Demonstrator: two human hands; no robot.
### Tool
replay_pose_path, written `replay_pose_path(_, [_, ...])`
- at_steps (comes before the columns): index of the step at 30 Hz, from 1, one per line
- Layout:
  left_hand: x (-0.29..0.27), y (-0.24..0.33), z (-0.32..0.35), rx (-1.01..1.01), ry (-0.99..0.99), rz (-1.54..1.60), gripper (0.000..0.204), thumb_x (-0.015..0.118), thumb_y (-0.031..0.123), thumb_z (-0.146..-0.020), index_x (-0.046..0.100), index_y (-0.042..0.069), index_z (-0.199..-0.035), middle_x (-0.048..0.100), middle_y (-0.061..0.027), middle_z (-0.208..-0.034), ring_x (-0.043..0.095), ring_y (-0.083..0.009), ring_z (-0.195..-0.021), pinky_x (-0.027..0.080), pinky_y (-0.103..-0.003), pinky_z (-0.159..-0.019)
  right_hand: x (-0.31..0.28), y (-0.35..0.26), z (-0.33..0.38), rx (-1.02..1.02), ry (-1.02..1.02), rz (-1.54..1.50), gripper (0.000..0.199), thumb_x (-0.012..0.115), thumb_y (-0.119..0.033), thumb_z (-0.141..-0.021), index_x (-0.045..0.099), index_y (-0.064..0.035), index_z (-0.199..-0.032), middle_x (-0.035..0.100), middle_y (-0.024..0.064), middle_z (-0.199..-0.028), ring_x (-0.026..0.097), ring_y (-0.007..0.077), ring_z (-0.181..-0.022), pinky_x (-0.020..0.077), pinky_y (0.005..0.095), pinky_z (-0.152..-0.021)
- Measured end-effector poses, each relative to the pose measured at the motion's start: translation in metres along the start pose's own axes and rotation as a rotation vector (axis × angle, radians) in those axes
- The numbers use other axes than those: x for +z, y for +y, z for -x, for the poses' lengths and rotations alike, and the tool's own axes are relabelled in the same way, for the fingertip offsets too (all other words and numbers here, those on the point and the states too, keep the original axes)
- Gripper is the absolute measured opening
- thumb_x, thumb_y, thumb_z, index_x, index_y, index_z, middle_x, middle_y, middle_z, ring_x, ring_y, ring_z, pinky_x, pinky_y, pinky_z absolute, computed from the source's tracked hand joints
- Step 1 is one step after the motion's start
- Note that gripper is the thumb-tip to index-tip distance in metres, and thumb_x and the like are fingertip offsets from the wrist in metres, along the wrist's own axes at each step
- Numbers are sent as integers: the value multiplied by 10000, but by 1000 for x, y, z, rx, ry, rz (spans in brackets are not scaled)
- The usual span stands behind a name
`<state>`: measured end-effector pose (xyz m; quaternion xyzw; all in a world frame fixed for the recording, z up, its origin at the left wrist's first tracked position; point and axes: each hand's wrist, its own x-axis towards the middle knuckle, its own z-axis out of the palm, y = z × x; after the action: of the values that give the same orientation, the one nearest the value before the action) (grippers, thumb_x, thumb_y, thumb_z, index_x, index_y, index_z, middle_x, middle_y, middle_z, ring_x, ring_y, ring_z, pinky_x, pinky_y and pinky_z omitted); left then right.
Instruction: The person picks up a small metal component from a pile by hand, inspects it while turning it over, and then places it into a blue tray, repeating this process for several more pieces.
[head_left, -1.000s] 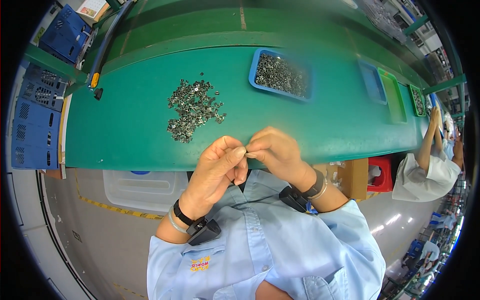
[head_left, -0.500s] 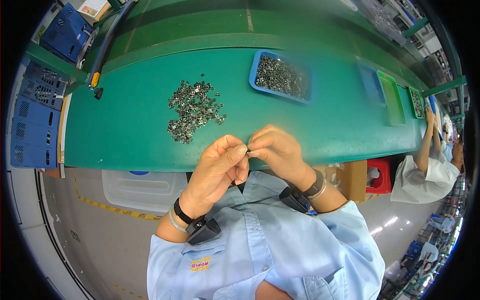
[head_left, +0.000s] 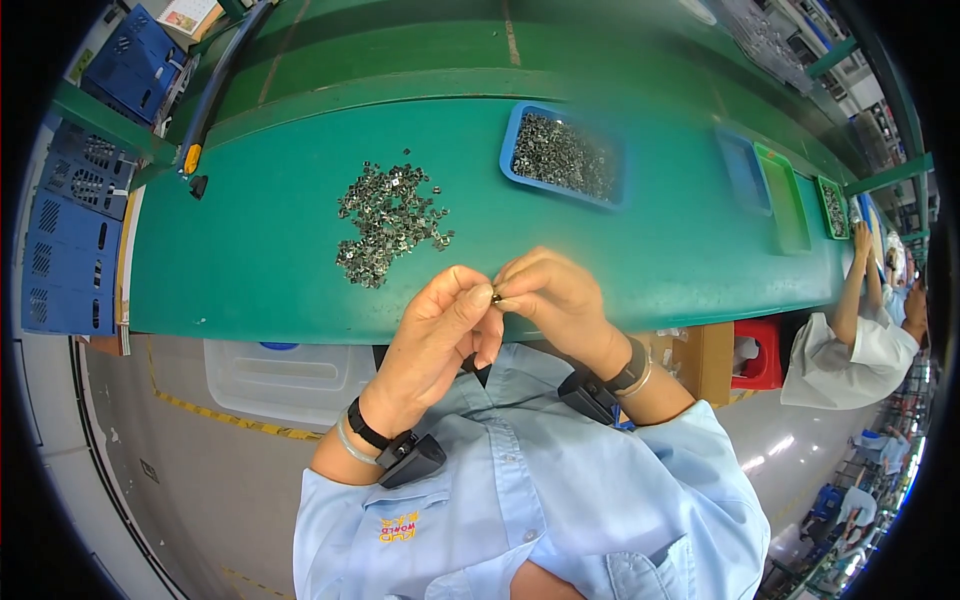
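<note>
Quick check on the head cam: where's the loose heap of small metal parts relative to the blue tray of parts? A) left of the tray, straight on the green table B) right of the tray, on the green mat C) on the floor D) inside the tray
A: the loose heap of small metal parts lies directly on the green table, to the left of the blue tray, which holds its own parts.

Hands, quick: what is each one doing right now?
Left hand: closed, fingertips pinching a small dark metal part.
Right hand: closed, pinching the same part from the other side.
</note>
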<state>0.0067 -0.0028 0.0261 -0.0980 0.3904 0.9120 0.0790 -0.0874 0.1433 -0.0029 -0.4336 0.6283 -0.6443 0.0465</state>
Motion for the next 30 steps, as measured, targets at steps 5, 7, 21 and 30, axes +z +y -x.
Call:
replay_pose_path(5, [2, 2, 1, 4, 24, 24, 164, 533, 231, -947, 510, 70, -921, 580, -32, -722, 511, -96, -561, 389, -224, -481, -1, -4, -3, -63, -10, 94, 117, 686, -28, -778, 616, -59, -866, 620, 54, -804, 604, 176, -727, 488, 288, -612])
replay_pose_path(7, [1, 2, 2, 0, 27, 23, 168, 532, 232, -948, 511, 67, -924, 580, -34, -723, 509, -96, -558, 388, -224, -480, -1, -3, -3, -87, -13, 134, 121, 686, -26, -775, 614, -59, -867, 619, 57, -807, 605, 184, -727, 489, 292, -611])
replay_pose_path(21, [-6, -10, -1, 36, 124, 5, 144, 549, 185, -935, 517, 50, -973, 573, -44, -720, 509, -104, -542, 392, -223, -468, 5, 0, 3, -50, -17, 281, 158, 706, -26, -740, 623, -62, -870, 623, 65, -828, 611, 223, -769, 493, 313, -641])
replay_pose_path(30, [-18, 2, -5, 45, 88, 31, 155, 513, 188, -951, 515, 55, -1030, 579, -41, -750, 514, -106, -553, 395, -234, -476, -45, -1, -45, -98, 72, 614, 83, 644, -39, -789, 631, -37, -871, 627, 89, -847, 608, 266, -781, 492, 341, -703])
